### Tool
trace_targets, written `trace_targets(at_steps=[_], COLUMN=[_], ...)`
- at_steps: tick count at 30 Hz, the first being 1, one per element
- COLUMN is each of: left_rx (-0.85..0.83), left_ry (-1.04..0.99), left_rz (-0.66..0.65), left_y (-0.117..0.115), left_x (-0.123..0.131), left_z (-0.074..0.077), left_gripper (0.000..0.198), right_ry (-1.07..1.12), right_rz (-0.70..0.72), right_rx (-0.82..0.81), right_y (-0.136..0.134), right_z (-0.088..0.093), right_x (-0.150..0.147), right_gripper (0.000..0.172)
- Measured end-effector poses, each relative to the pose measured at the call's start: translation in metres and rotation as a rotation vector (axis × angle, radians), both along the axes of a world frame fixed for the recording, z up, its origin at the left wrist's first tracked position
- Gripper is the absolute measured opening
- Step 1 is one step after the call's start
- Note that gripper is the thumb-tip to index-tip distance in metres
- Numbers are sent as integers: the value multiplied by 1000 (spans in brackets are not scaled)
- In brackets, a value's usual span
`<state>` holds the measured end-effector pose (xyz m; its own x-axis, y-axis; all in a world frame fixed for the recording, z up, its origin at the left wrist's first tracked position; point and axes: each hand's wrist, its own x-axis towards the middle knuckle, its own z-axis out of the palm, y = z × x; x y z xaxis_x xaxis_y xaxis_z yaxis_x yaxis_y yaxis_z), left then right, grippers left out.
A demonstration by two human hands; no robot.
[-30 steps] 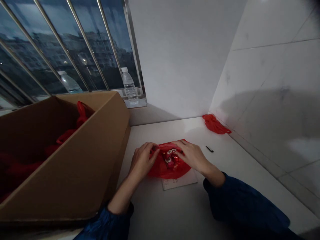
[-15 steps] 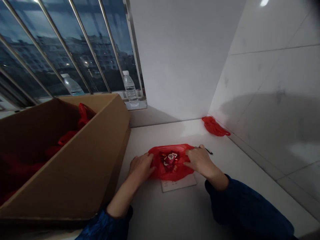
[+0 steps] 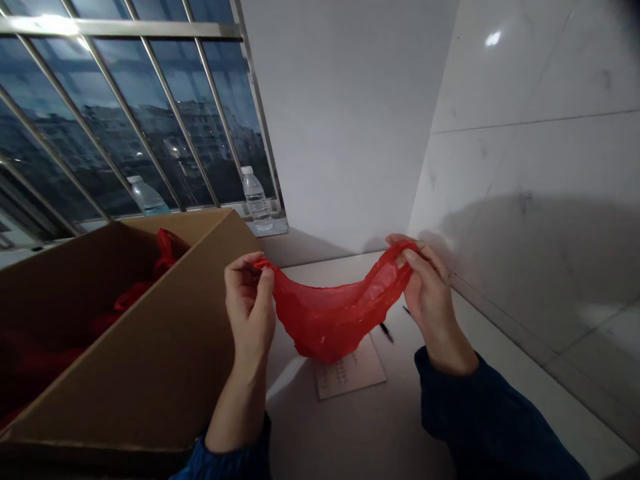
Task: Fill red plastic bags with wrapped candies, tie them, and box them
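Note:
A thin red plastic bag [image 3: 325, 320] hangs in a sagging curve between my hands, above the counter. My left hand [image 3: 247, 300] pinches its left end between thumb and fingers, and my right hand [image 3: 425, 287] grips the right end. No sweets show through the red film. Below the bag lies a white printed card [image 3: 350, 373], with a black pen [image 3: 386, 331] just above its corner. Neither hand touches these.
A large open cardboard box [image 3: 125, 333] stands left of my left hand, holding red bags [image 3: 165, 257]. Two water bottles [image 3: 257, 199] stand on the sill before the barred window [image 3: 150, 120]. Tiled wall [image 3: 525, 167] rises right of the white counter [image 3: 350, 433].
Both hands have lifted the red bag off the card and stretched it between them. The wrapped sweets no longer show. The view has tilted upward.

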<state>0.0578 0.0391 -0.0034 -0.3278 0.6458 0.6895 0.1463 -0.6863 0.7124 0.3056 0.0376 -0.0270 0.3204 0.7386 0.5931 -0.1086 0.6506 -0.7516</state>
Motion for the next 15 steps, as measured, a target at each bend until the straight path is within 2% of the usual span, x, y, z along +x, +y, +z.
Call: trace_targets(at_steps=[3, 5, 8, 11, 13, 15], left_rx=[15, -29, -146, -247, -289, -260], left_ry=[-7, -58, -88, 53, 224, 317], left_rz=[-47, -171, -392, -555, -627, -582], left_y=[7, 12, 13, 6, 0, -5], left_x=[14, 22, 34, 43, 46, 49], left_z=[5, 8, 11, 13, 11, 5], left_gripper=[29, 34, 40, 30, 23, 21], right_ry=[59, 16, -218, -505, -617, -592], right_rz=[95, 130, 204, 193, 165, 158], right_rx=[-16, -29, -97, -79, -12, 22], right_y=[0, 1, 1, -2, -3, -2], right_z=[1, -2, -7, -13, -15, -15], right_x=[-7, -13, -25, -38, -46, -50], right_gripper=[20, 33, 58, 75, 65, 37])
